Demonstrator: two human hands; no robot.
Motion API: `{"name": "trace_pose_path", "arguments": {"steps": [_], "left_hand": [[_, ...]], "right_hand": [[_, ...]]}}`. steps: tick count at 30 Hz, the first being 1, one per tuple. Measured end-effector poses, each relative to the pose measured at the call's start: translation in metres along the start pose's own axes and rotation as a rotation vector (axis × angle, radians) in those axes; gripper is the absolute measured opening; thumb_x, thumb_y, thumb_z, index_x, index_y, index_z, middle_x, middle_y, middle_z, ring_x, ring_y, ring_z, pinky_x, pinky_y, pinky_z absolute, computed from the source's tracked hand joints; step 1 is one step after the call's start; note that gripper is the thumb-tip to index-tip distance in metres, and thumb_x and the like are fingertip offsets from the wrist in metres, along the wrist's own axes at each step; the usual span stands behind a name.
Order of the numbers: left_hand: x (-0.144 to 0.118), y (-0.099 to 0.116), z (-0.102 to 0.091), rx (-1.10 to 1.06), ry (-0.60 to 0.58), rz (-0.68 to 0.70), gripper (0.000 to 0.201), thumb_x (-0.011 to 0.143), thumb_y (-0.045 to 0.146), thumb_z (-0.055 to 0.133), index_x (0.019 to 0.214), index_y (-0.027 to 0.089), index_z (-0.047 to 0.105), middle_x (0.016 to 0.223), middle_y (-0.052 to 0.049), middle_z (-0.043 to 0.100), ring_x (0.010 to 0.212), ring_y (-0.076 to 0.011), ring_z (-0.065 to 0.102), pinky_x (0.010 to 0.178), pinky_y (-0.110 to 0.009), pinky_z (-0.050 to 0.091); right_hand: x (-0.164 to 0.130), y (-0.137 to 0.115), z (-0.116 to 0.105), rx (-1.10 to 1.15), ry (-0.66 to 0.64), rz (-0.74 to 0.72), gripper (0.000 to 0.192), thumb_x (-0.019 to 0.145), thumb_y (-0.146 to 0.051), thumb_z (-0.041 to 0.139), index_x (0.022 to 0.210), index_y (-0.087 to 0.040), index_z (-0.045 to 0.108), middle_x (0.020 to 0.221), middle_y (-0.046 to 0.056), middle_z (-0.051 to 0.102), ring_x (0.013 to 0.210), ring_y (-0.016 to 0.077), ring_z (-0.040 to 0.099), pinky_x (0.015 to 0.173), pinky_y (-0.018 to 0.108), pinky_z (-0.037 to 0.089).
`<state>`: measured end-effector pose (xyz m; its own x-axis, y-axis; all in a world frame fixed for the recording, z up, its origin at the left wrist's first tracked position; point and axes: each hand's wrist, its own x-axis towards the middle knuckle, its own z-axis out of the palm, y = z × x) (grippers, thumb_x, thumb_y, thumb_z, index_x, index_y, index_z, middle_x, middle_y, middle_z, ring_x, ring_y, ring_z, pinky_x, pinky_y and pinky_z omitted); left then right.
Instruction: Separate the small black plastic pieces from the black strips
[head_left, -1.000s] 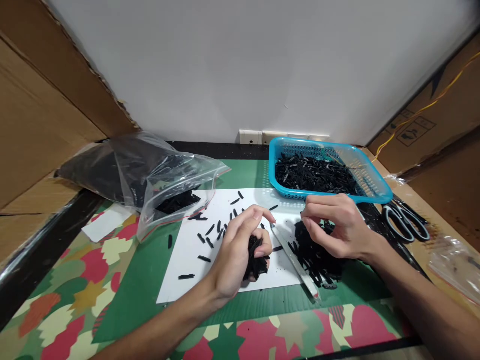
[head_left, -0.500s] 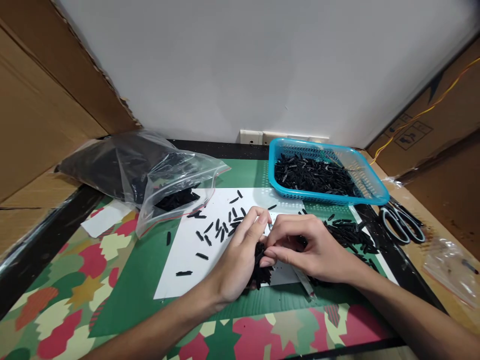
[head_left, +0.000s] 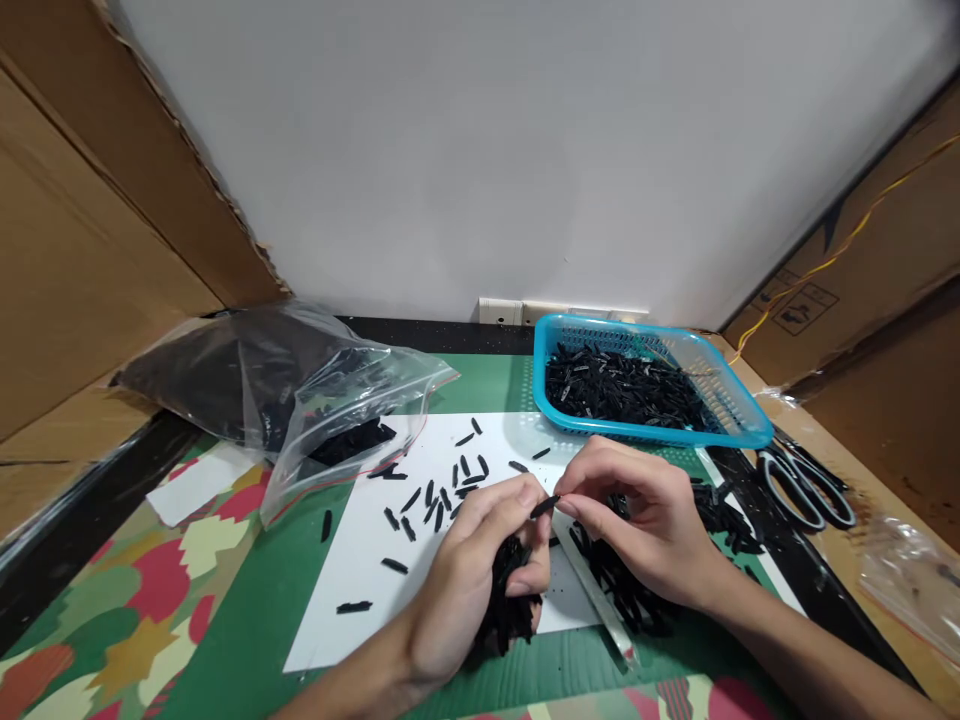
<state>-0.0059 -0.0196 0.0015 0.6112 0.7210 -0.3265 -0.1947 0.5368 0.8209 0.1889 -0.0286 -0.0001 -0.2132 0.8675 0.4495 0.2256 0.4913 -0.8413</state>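
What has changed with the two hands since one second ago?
The right hand left the black pile, came to the left hand and now pinches one black piece at its fingertips. The left hand still clutches its bundle of pieces. Blue basket, bag and scissors stayed put.

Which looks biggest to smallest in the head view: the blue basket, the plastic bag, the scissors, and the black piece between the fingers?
1. Plastic bag
2. Blue basket, a little smaller than the bag; it lies farther back, so this is unsure.
3. Scissors
4. Black piece, by far the smallest.
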Motion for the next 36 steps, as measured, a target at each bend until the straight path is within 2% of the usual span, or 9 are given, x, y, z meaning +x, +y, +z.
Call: {"name": "trace_pose_path", "arguments": {"steps": [4,11,16,26,36], "left_hand": [[-0.0016,0.0019,-0.0008,-0.012,0.001,0.007,0.039,0.104,0.050,0.049,0.077,0.021,0.046,0.055,0.008,0.038,0.042,-0.0075,0.034,0.041,-0.016,0.035],[-0.0012,0.0001,-0.0059,-0.058,-0.016,0.037,0.033,0.104,0.045,0.052,0.082,0.021,0.051,0.056,0.008,0.038,0.048,-0.0081,0.032,0.048,-0.018,0.035],[-0.0003,-0.0004,-0.0058,-0.066,-0.018,0.037,0.034,0.105,0.044,0.051,0.080,0.021,0.049,0.056,0.008,0.038,0.048,-0.0083,0.031,0.047,-0.018,0.032],[-0.0007,0.0002,-0.0031,-0.046,-0.053,0.054,0.037,0.106,0.045,0.047,0.078,0.022,0.045,0.055,0.007,0.038,0.047,-0.0094,0.036,0.048,-0.020,0.037],[-0.0026,0.0012,-0.0036,0.000,-0.013,0.056,0.038,0.105,0.044,0.050,0.076,0.021,0.045,0.055,0.008,0.038,0.047,-0.0089,0.039,0.048,-0.018,0.037]], "right_hand": [[0.0010,-0.0013,0.0010,0.031,0.001,0.046,0.006,0.099,-0.023,0.071,0.094,-0.019,0.073,0.082,0.002,0.066,0.064,0.0124,0.059,0.057,0.025,0.046],[-0.0004,0.0025,0.0009,0.072,0.017,0.082,0.009,0.099,-0.027,0.072,0.095,-0.019,0.073,0.083,0.001,0.064,0.063,0.0115,0.057,0.057,0.025,0.045],[-0.0003,0.0030,0.0003,0.109,0.006,0.092,0.008,0.100,-0.026,0.072,0.095,-0.019,0.072,0.084,0.000,0.064,0.063,0.0097,0.056,0.057,0.024,0.045],[0.0004,-0.0005,-0.0004,0.121,0.010,0.157,0.013,0.100,-0.027,0.070,0.090,-0.019,0.070,0.078,-0.002,0.061,0.061,0.0085,0.054,0.057,0.023,0.041],[0.0009,-0.0002,0.0005,0.141,0.005,0.189,0.014,0.101,-0.030,0.069,0.091,-0.019,0.070,0.080,-0.002,0.061,0.063,0.0089,0.054,0.058,0.024,0.042]]}}
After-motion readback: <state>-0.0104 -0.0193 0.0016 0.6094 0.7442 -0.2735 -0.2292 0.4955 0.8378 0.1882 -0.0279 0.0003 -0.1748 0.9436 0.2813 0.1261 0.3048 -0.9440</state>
